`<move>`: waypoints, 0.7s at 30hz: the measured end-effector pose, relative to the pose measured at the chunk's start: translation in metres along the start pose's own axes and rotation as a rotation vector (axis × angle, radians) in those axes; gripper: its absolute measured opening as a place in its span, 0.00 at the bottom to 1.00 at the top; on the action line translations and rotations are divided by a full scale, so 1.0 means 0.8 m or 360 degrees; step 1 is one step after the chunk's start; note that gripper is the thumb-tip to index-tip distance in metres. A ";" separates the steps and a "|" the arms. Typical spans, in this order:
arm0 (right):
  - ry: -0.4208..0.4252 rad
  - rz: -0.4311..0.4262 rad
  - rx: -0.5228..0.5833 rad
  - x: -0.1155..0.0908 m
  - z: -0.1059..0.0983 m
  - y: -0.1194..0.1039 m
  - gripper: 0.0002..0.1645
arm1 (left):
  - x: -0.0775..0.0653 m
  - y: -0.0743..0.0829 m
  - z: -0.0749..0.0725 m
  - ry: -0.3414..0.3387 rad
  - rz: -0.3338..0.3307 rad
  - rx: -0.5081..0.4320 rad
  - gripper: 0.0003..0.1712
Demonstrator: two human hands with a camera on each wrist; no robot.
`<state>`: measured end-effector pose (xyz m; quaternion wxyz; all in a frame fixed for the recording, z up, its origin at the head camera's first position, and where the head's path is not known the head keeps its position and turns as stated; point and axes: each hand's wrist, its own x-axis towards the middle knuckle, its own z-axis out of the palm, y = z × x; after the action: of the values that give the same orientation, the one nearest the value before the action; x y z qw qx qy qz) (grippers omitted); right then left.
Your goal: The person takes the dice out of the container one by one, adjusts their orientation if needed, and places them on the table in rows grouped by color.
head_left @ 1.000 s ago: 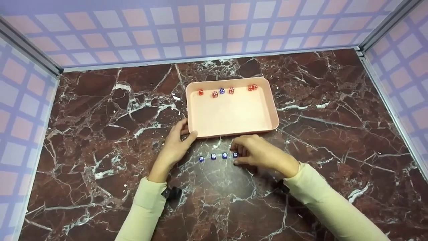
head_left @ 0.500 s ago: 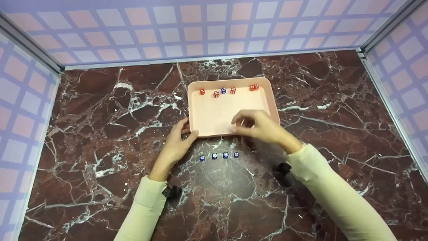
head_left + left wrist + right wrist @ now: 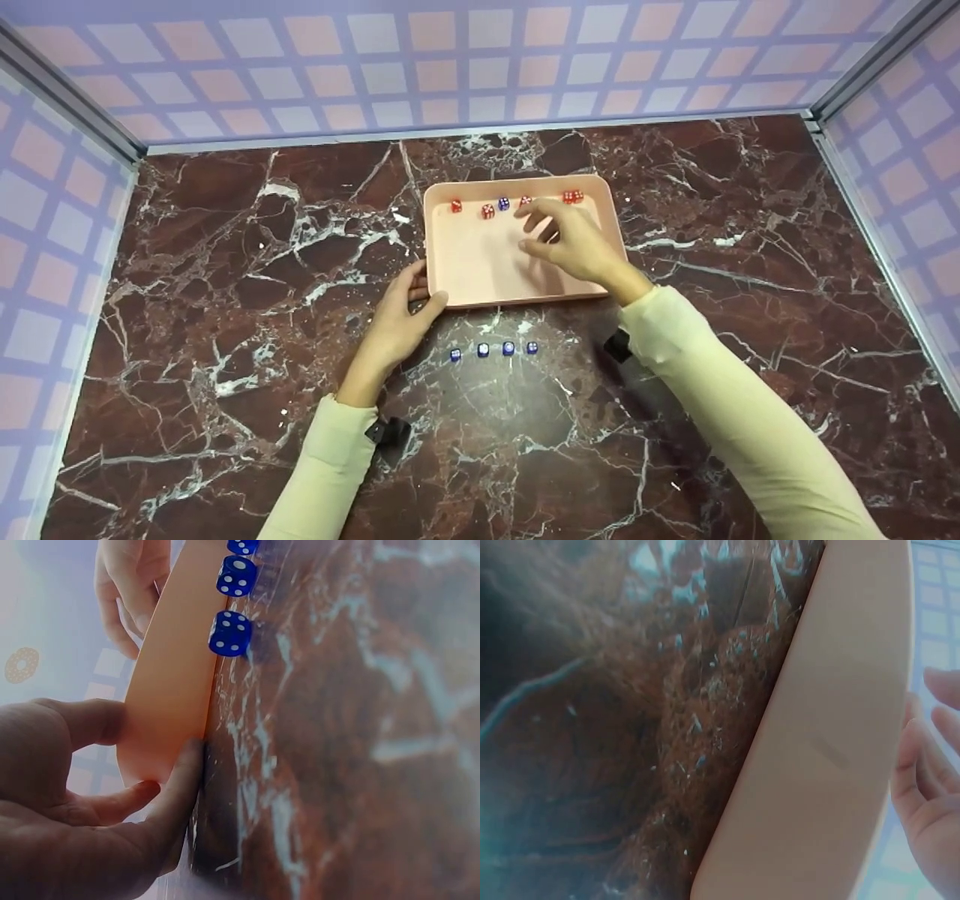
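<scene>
A shallow peach-coloured tray point(image 3: 480, 259) lies on the table with its long side facing me. My left hand point(image 3: 397, 322) grips its front left corner, thumb and fingers on the tray's walls point(image 3: 169, 675). Over the tray's right half hovers my right hand point(image 3: 574, 241), fingers loosely bent and apart, with nothing visible between them. Its fingertips overlap one red die point(image 3: 526, 201) at the back. Close by are a blue die point(image 3: 504, 203) and another red die point(image 3: 488, 211). In front of the tray, several blue dice point(image 3: 508, 348) stand in a spaced row.
More red dice sit along the tray's back wall: one at the left point(image 3: 456, 205) and a touching pair of red dice point(image 3: 572, 196) at the right. The dark marbled table point(image 3: 262, 420) is bordered by checkered walls point(image 3: 465, 67).
My right hand has moved from the row of blue dice forward over the tray, its fingers spreading near the back dice. My left hand stays at the corner.
</scene>
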<state>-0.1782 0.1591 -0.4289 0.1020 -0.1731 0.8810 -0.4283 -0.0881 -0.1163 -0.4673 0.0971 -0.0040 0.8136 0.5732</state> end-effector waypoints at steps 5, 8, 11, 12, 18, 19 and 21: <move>0.0041 0.0070 -0.0018 0.013 -0.001 0.008 0.31 | 0.000 -0.001 0.004 0.0045 0.0020 -0.0049 0.39; 0.0030 0.0094 -0.0047 0.019 0.001 0.010 0.32 | -0.001 0.000 0.005 0.0084 0.0049 -0.0077 0.39; -0.0003 0.0102 -0.0105 0.026 0.004 0.011 0.32 | -0.005 0.001 0.006 0.0130 0.0085 -0.0084 0.39; -0.0011 0.0097 -0.0127 0.028 0.005 0.010 0.32 | -0.006 0.002 0.006 0.0147 0.0096 -0.0082 0.38; 0.0025 0.0071 -0.0253 0.043 0.015 0.006 0.35 | -0.008 0.007 0.005 0.0216 0.0116 -0.0059 0.36; 0.0029 0.0076 -0.0259 0.045 0.017 0.006 0.36 | -0.008 0.007 0.005 0.0217 0.0114 -0.0050 0.36; 0.0027 0.0093 -0.0254 0.049 0.021 0.006 0.36 | -0.008 0.008 0.007 0.0218 0.0110 -0.0032 0.36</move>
<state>-0.2098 0.1345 -0.4440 0.0928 -0.1513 0.9178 -0.3551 -0.0816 -0.1099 -0.4620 0.0214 -0.0159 0.8122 0.5827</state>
